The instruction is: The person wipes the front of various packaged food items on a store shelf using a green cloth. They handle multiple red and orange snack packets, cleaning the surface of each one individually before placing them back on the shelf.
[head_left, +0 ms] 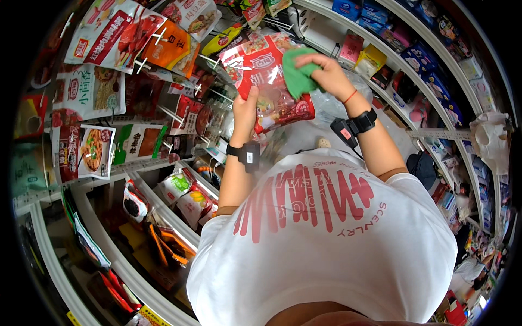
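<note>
A red and white food packet with a clear window near its bottom is held up in front of me. My left hand grips its lower left edge, thumb on the front. My right hand has a green cloth bunched under its fingers. That cloth lies against the packet's right side and covers part of it. Each wrist carries a black strap with a small box.
Food packets hang on white hooks at the left, among them a green-and-white one and an orange one. Shelf bins with more packets stand below. Shelves of boxed goods curve along the right. Clear plastic lies behind the packet.
</note>
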`<state>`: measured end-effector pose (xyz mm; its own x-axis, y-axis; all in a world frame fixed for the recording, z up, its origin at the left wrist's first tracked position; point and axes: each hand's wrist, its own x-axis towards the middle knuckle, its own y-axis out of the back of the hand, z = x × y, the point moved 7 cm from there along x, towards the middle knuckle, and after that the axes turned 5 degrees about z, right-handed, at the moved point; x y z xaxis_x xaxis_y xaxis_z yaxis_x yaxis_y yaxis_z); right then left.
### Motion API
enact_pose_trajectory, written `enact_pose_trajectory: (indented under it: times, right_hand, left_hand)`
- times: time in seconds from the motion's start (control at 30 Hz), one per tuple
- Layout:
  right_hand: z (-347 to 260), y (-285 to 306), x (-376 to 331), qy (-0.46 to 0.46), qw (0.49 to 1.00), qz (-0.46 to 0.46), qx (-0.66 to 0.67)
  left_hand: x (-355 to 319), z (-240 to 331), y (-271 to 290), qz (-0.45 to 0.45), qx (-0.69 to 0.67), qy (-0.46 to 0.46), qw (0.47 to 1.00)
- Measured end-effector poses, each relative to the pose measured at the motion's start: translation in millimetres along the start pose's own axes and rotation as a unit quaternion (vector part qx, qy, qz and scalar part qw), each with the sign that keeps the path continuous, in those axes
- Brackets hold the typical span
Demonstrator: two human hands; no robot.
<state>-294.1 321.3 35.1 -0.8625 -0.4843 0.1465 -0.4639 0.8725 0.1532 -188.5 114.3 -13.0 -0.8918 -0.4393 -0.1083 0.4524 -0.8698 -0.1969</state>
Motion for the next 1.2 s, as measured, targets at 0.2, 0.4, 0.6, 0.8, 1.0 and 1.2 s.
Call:
enact_pose_trajectory:
  times: [0.2, 0.4, 0.6, 0.8, 1.0, 1.2]
  right_hand:
    - [-4, -44, -29, -0.045, 0.978, -0.204, 0.022]
    - [-44, -92, -35, 0.094, 0.945, -0.314, -0.015]
    - [34, -37, -28, -0.036, 0.962, -0.242, -0.121]
    - [14, 20, -8, 0.083, 0.987, 0.107, -0.089]
    - [-18, -14, -9, 0.125, 0.987, 0.002, -0.103]
    - [43, 33, -3, -0.046, 0.992, 0.117, -0.007]
  left_hand:
    - [3, 13, 8, 0.041, -0.054, -0.013, 0.998]
    - [0, 16, 1, 0.043, -0.092, -0.008, 0.995]
    - [4, 11, 25, 0.066, -0.115, -0.019, 0.991]
    - [4, 16, 27, 0.054, -0.143, -0.033, 0.988]
    - [2, 14, 21, 0.038, -0.105, -0.014, 0.994]
    - [0, 14, 27, 0.003, -0.128, 0.006, 0.992]
